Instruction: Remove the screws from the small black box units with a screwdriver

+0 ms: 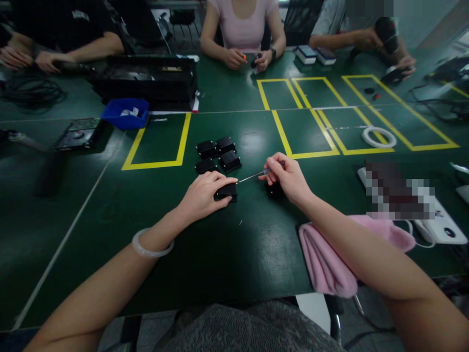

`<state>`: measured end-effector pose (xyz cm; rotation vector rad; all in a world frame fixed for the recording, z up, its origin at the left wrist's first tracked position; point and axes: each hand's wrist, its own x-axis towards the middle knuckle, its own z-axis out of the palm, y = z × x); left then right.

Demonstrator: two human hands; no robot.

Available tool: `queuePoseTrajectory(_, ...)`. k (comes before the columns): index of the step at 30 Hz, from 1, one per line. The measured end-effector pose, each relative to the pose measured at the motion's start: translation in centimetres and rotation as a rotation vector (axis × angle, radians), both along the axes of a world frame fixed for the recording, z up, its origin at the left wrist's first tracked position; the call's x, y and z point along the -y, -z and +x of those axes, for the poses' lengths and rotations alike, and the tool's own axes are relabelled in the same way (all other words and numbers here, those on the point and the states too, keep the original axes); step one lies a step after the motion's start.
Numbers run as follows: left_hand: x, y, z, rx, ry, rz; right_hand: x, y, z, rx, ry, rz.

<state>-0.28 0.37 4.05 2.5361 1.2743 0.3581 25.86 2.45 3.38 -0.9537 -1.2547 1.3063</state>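
My left hand [205, 193] is closed on a small black box [227, 191] that rests on the green table. In my right hand [287, 178] is a thin screwdriver [252, 176], held at a low slant. Its tip meets the box's upper right corner, where a small shiny spot shows. Beneath my right hand sits another black box [274, 190], partly covered by the fingers. Several like boxes [229, 160] with small shiny screws at their corners stand grouped just beyond my left hand. A tiny loose screw [241, 222] lies nearer to me.
A blue bin [126, 113] with small items stands back left, near a long black case [146, 78] and a hard drive [80, 133]. A white tape roll [379, 137] and a pink cloth [326, 259] lie right. Three people sit opposite.
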Motion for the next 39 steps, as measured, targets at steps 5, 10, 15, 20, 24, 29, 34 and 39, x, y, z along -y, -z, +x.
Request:
queuePoseTrajectory(5,0.0,-0.3,-0.1,0.009,-0.008,-0.021,0.4,-0.3,0.3,0.016,0.021,-0.061)
queuePoseTrajectory(10,0.1,-0.4,0.0,0.01,-0.014,-0.032,0.5,-0.4,-0.1,0.03,0.058,0.002)
queuePoseTrajectory(15,0.0,-0.4,-0.1,-0.006,-0.007,-0.021,0.1,-0.3,-0.7,0.064,0.006,0.066)
queuePoseTrajectory(20,-0.1,-0.3,-0.2,-0.01,-0.007,-0.014,-0.1,-0.1,-0.7,0.062,0.008,0.034)
queuePoseTrajectory(24,0.0,-0.5,-0.1,-0.011,-0.01,-0.018,0.0,0.0,-0.8,0.075,0.012,0.046)
queuePoseTrajectory(29,0.0,-0.7,0.0,-0.018,-0.014,-0.024,-0.1,0.1,-0.9,0.06,0.009,0.068)
queuePoseTrajectory(34,0.0,-0.9,0.1,-0.048,0.0,-0.014,0.0,0.2,-0.8,0.109,0.004,0.077)
queuePoseTrajectory(39,-0.3,-1.2,0.1,-0.098,0.039,-0.009,-0.1,0.4,-0.7,0.187,0.016,0.085)
